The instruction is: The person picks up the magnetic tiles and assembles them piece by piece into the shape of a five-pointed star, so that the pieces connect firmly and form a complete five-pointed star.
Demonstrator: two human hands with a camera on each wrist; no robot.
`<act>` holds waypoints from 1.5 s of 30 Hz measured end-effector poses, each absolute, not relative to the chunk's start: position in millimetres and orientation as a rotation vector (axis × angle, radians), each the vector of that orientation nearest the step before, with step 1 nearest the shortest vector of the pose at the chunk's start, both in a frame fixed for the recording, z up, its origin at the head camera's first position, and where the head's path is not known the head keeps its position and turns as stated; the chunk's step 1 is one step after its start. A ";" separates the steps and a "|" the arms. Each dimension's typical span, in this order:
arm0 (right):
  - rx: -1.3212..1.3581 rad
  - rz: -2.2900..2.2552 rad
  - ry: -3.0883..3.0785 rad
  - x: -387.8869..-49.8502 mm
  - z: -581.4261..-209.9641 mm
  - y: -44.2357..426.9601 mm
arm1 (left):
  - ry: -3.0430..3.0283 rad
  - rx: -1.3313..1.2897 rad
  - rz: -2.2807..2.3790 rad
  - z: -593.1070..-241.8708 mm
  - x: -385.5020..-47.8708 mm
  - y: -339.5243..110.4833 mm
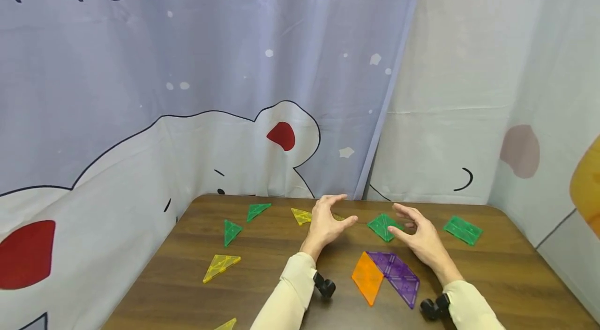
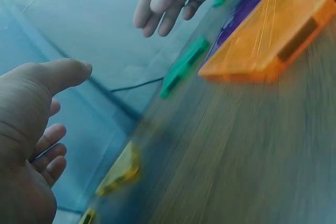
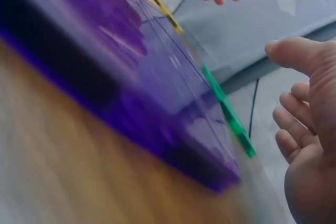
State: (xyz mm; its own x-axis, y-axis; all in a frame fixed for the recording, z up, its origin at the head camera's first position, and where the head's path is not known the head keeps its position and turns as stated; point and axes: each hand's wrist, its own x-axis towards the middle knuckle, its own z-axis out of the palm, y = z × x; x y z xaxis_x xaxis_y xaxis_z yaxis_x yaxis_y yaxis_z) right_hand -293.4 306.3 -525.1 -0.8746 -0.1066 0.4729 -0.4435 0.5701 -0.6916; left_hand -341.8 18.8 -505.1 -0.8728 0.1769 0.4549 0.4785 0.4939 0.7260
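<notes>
My left hand [image 1: 325,225] hovers above the table, thumb and fingers spread apart and holding nothing. Facing it, my right hand [image 1: 423,241] is also raised with relaxed fingers and an empty grasp. Below and between the hands lie an orange diamond-shaped tile [image 1: 367,278] and purple translucent tiles [image 1: 400,277], set edge to edge. Just left of the right fingertips is a green diamond-shaped piece [image 1: 383,227]. A yellow triangle [image 1: 301,216] sits beside the left hand, which partly covers another yellow piece. In the right wrist view, the purple tiles [image 3: 136,72] loom close and blurred.
Two green triangles [image 1: 232,232] lie at the far left of the wooden table [image 1: 267,288]. A yellow triangle [image 1: 221,266] is nearer, another yellow piece [image 1: 227,325] at the bottom edge. A green rectangular piece [image 1: 463,230] rests far right. Printed curtains [image 1: 281,70] hang behind.
</notes>
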 end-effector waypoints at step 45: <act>0.678 1.424 -2.655 -316.7 -520.8 181.4 | -2.429 -0.139 -1.292 -537.2 -330.7 -73.7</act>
State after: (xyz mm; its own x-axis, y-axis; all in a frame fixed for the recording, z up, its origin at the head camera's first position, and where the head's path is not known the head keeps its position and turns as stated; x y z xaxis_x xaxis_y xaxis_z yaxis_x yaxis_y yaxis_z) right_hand -316.7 181.4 -520.8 -0.9024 -0.3526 0.2478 -0.4015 0.4788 -0.7807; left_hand -330.7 -73.7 -537.2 -0.9212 -0.0911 0.3782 0.2628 0.5712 0.7776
